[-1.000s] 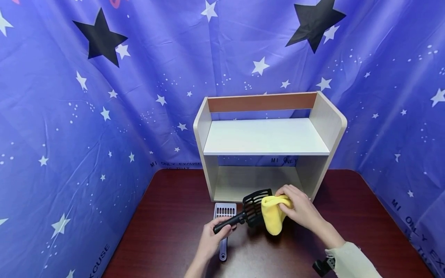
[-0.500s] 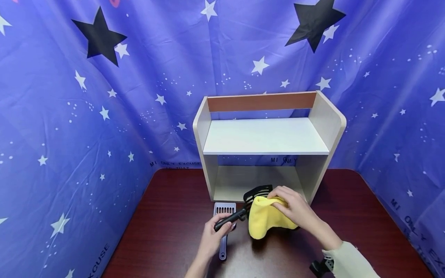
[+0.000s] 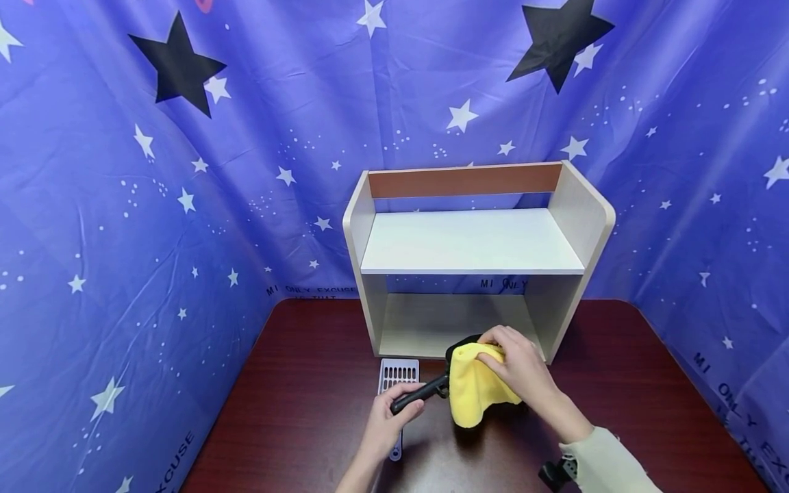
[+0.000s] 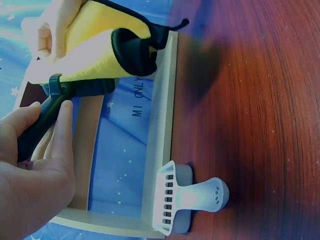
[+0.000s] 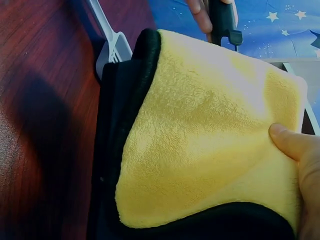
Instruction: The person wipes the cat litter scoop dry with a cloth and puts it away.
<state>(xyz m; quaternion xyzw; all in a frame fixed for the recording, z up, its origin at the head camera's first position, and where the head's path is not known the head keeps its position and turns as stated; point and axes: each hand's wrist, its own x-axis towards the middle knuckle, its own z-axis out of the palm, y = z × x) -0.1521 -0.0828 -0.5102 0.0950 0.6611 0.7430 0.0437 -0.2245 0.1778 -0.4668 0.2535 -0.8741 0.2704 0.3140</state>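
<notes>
My left hand (image 3: 385,419) grips a black litter scoop by its handle (image 3: 422,394), over the front of the table. In the head view its slotted head is mostly hidden behind a yellow cloth (image 3: 471,394) with dark edging. My right hand (image 3: 524,366) pinches this cloth against the scoop's head, and the thumb (image 5: 287,140) lies on the yellow side in the right wrist view. The cloth's lower part hangs free. Beneath my left hand a pale grey litter scoop (image 3: 399,371) lies on the table, its handle partly covered by the hand.
Just behind the hands stands a two-level shelf unit (image 3: 471,243) with a white upper board. The dark red wooden table (image 3: 296,383) reaches to both sides. A blue starry curtain (image 3: 277,137) hangs around the back and sides.
The cloth has spread and shifted left over the black scoop, covering more of its slotted head. My right hand has moved slightly left with it, while the left hand has shifted a little right.
</notes>
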